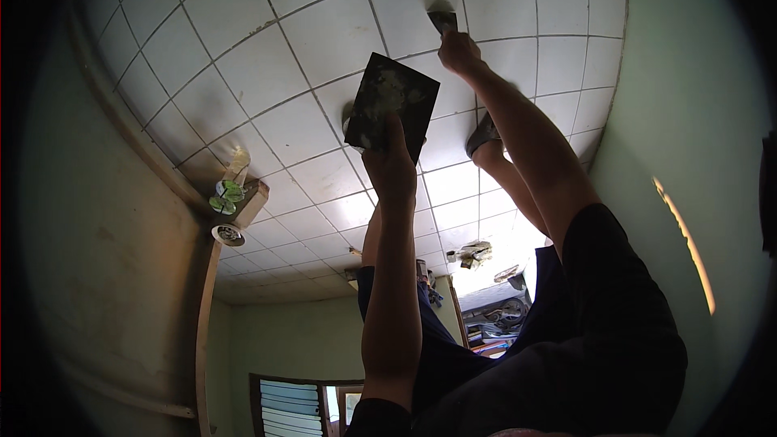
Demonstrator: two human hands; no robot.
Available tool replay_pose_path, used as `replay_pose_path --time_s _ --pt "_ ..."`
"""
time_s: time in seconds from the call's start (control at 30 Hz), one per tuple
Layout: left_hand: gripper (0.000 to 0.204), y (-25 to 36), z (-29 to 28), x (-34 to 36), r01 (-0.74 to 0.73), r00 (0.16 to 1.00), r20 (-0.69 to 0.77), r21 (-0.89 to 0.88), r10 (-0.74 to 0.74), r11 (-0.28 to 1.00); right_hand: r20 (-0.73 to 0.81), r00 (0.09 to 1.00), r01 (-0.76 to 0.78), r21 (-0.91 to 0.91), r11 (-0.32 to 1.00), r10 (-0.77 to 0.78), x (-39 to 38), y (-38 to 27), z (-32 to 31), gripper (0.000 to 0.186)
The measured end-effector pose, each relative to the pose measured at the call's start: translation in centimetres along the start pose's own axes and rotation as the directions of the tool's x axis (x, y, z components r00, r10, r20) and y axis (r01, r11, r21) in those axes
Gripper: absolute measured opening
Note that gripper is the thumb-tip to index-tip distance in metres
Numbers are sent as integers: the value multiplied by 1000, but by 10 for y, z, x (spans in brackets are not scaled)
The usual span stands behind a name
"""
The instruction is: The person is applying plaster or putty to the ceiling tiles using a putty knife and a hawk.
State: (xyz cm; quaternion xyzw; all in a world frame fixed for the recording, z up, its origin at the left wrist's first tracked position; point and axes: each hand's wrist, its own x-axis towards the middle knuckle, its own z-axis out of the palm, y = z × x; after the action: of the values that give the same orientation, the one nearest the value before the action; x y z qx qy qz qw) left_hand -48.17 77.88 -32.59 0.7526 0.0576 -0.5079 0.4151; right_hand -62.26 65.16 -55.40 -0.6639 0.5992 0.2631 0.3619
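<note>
A dark, flat rectangular board [409,105] with pale smears on its face is gripped by my left hand [393,168], the thumb lying over its near edge. Farther out and to the right, my right hand [460,53] is closed round a putty knife [442,22]. Its dark, wide blade points away from me, over the white tiled floor [324,40]. Whether the blade touches the tiles I cannot tell. A dark shoe [483,134] on my foot shows below my right forearm.
Pale green wall [688,97] rises on the right. At left, a wooden frame [204,332] borders a brownish panel [121,275]; beside it stand a green-and-white item [227,196] and a round white-rimmed one [228,234]. Behind me are scattered objects [473,255] near a bright doorway and a louvred window [299,409].
</note>
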Motion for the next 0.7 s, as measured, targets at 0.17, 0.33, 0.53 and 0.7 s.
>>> replay_pose_path --time_s 0.17,0.33,0.53,0.7 --pt "39 3 -11 -6 -19 1000 -22 117 21 993 83 996 21 -38 999 -18 -26 -10 17 24" --pt "39 -15 -13 -1 -133 989 -38 140 140 981 -24 1000 -10 11 1000 10 0 -17 1 23" --pt "34 -3 -16 -10 -17 1000 -4 68 17 998 88 995 -44 -27 999 46 -23 1 23 28" --pt "36 -31 -18 0 -161 985 -22 209 169 965 -68 994 -80 91 993 87 6 26 5 27"
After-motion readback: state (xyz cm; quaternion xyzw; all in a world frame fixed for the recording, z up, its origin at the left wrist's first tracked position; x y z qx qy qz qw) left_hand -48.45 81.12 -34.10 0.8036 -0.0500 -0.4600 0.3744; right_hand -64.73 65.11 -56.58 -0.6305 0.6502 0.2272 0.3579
